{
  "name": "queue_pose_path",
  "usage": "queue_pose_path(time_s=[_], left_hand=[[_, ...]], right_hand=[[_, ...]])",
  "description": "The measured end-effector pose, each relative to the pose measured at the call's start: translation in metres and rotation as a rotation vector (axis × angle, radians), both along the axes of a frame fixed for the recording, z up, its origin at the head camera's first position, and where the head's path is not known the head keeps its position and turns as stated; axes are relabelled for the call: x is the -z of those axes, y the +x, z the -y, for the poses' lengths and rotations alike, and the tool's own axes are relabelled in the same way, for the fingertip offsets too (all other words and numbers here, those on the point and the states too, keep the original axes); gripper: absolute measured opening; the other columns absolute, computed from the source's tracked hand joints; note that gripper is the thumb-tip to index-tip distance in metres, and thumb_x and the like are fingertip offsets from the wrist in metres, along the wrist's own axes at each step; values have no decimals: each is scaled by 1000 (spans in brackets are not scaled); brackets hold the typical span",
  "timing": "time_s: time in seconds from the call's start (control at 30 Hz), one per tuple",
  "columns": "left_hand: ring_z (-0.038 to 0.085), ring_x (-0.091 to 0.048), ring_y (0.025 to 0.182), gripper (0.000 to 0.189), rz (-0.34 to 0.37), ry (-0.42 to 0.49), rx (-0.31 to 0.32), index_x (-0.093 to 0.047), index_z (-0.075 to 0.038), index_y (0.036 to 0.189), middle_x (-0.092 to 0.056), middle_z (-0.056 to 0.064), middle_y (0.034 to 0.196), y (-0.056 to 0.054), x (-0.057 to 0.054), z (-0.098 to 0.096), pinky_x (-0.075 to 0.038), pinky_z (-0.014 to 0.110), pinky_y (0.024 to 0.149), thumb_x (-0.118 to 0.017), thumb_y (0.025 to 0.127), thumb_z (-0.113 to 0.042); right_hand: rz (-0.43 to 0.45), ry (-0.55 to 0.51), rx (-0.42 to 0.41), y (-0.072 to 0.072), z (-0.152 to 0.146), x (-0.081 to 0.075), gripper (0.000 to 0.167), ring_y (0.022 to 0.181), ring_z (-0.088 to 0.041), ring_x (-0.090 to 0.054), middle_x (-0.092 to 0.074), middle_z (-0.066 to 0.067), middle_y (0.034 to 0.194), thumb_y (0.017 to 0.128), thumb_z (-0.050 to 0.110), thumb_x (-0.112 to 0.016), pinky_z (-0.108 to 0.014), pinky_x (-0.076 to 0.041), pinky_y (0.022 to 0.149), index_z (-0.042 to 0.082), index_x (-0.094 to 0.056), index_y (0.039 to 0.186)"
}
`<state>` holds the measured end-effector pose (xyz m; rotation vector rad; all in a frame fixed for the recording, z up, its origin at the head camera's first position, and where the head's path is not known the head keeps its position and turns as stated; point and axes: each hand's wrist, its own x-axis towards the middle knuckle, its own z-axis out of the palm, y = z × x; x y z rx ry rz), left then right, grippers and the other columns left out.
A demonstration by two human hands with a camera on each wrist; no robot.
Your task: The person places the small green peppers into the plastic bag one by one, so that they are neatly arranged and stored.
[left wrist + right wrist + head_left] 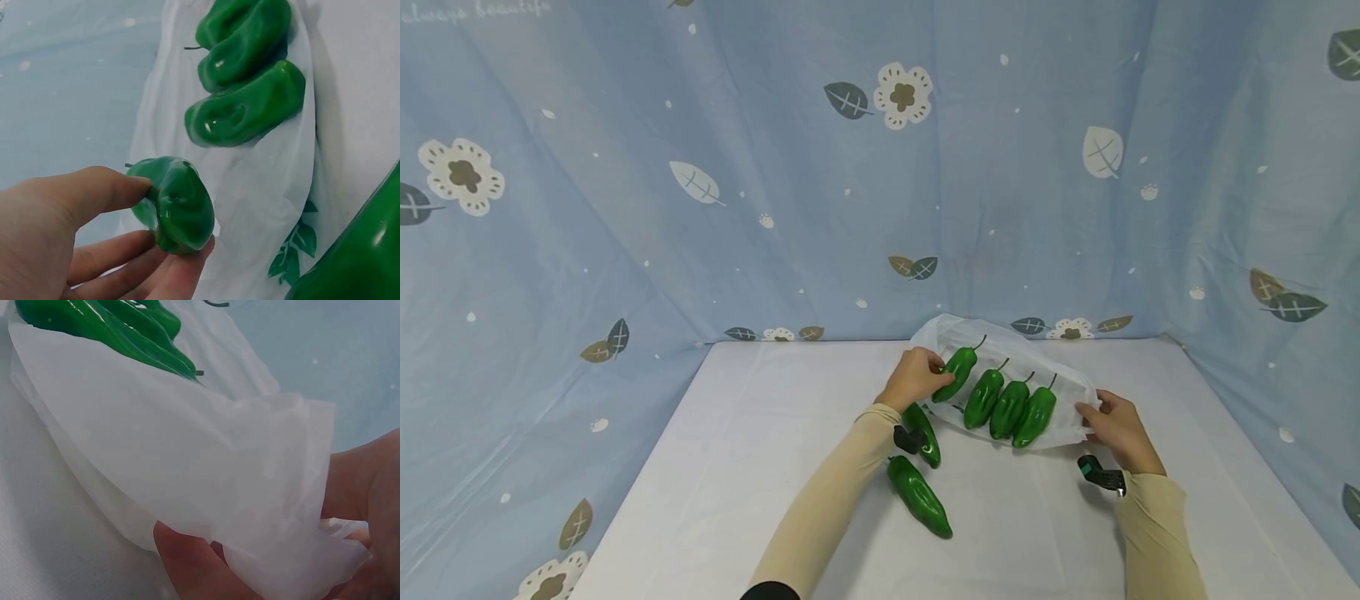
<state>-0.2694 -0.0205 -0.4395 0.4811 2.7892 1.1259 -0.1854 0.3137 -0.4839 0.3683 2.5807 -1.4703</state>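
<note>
My left hand (917, 377) pinches a green pepper (181, 203) between thumb and fingers, over the left part of a white plastic bag (1078, 392). To its right, three more green peppers (1009, 408) lie side by side on the bag, stems pointing to the back. With its thumb and fingers, my right hand (1123, 429) grips the bag's right edge; in the right wrist view the white plastic (169, 437) bunches up in that grip. The bag's left wrist side shows a green leaf print (297, 250).
Under my left wrist lies another green pepper (929, 442), partly covered by the wrist camera. A further green pepper (919, 497) rests nearer the front on the white table (760, 433). Behind the table hangs a blue curtain (790, 167) with leaves and flowers.
</note>
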Motion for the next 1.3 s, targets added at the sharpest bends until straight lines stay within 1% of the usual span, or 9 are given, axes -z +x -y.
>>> queue_pose_path(time_s=[0.23,0.37,0.6,0.73,0.87,1.07,1.3], left_hand=[[18,-72,96,31,29,-42,-1,-78,-3,116,-78,9,109,1,1,-4,-59,31,82,-76,94,-25],[18,-72,95,31,51,-51,3,-78,-2,114,-77,10,110,1,2,-6,-59,31,82,-77,94,-25],[15,-71,91,31,57,-72,20,-78,-2,112,-77,10,109,0,6,-8,-59,27,79,-78,93,-26],[17,-72,92,31,67,-75,23,-77,-1,113,-77,12,110,0,8,-9,-60,30,80,-78,93,-25],[21,-73,96,32,73,-76,27,-77,0,114,-76,14,115,0,10,-10,-61,33,84,-78,93,-23],[24,-74,99,33,73,-96,25,-76,1,115,-76,15,118,2,13,-12,-61,35,86,-78,92,-24],[25,-73,103,37,85,-129,21,-75,1,118,-74,15,122,2,16,-13,-60,35,88,-78,93,-26]], right_hand=[[-1,1,4,0,0,0,60,106,-30,-65,-55,-33,133,108,26,-47,-35,-63,76,-12,-35,153],[-8,-5,5,0,0,0,59,105,-28,-66,-56,-34,133,108,25,-48,-35,-63,76,-13,-35,152],[-8,-10,6,1,0,0,59,103,-27,-66,-56,-34,132,108,25,-48,-35,-63,76,-13,-36,152],[3,-10,7,1,0,0,60,105,-28,-65,-55,-33,133,108,26,-48,-35,-62,77,-12,-35,152],[9,-5,9,0,-1,0,60,105,-29,-64,-55,-32,132,108,27,-48,-35,-63,78,-11,-35,153],[21,-6,9,0,-1,0,60,107,-32,-63,-55,-32,133,108,27,-47,-36,-63,78,-11,-34,153],[7,-9,14,0,0,-1,59,102,-27,-65,-58,-30,127,109,26,-48,-34,-62,76,-12,-35,152]])
